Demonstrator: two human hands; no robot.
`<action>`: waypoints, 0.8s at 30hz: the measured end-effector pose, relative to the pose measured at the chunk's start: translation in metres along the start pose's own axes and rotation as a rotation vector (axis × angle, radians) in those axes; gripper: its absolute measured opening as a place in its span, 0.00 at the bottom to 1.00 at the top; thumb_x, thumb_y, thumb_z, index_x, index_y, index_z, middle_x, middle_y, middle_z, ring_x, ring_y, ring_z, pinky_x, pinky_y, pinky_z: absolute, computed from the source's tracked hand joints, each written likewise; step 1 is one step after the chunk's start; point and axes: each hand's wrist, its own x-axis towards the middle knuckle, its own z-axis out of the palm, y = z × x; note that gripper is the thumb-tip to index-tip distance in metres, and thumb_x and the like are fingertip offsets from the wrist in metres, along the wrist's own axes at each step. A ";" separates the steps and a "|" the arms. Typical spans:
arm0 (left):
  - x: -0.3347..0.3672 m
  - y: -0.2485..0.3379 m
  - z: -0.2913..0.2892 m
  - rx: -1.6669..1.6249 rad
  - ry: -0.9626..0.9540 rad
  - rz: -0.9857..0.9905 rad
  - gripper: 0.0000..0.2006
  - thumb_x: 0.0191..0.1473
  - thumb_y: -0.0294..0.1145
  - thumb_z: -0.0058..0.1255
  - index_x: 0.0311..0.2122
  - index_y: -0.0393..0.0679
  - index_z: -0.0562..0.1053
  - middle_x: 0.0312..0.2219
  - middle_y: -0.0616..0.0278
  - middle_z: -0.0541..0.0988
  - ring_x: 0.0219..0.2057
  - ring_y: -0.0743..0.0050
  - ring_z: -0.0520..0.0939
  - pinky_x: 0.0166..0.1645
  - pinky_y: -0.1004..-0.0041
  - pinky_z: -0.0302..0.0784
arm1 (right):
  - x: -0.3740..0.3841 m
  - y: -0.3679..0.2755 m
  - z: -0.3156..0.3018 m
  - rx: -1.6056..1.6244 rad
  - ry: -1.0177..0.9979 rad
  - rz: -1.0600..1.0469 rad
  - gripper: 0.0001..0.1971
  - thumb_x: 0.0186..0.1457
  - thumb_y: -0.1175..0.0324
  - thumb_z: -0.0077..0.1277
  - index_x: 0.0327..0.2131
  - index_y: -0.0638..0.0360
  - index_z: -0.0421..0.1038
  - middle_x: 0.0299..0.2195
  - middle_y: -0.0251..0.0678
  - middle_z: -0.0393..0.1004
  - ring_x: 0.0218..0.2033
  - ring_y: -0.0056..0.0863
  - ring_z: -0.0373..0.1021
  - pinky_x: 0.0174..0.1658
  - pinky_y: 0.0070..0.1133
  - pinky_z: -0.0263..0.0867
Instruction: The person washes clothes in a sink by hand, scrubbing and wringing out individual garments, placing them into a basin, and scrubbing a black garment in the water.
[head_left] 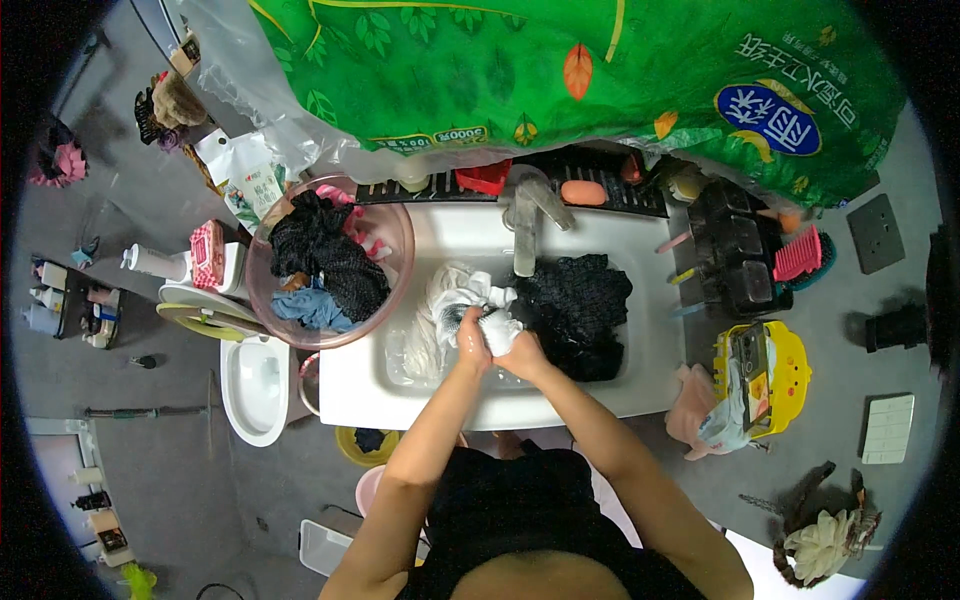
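Over the white sink (655, 345), my left hand (472, 343) and my right hand (522, 355) are close together, both closed on a wet white cloth (500, 328) that bunches up between them. The cloth's full shape is hidden by the folds and my fingers. More white fabric (428, 318) lies in the basin to the left of my hands and seems to join the held piece; I cannot tell where one ends. A black textured garment (578, 315) fills the basin's right side. Just beyond my hands stands the faucet (525, 235).
A pink translucent basin (400, 250) heaped with dark and blue clothes (325, 265) sits at the sink's left end. Orange soap (583, 192) rests on the black rack (640, 200) behind the faucet. A large green package (560, 80) hangs above. A yellow basket (795, 380) is at right.
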 end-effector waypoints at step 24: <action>-0.063 0.002 0.045 -0.294 -0.143 -0.588 0.15 0.40 0.37 0.39 0.27 0.34 0.68 0.19 0.53 0.72 0.18 0.62 0.74 0.24 0.68 0.73 | 0.004 0.057 0.042 1.812 -0.331 0.603 0.30 0.47 0.41 0.38 0.50 0.48 0.57 0.42 0.34 0.66 0.41 0.31 0.65 0.43 0.25 0.63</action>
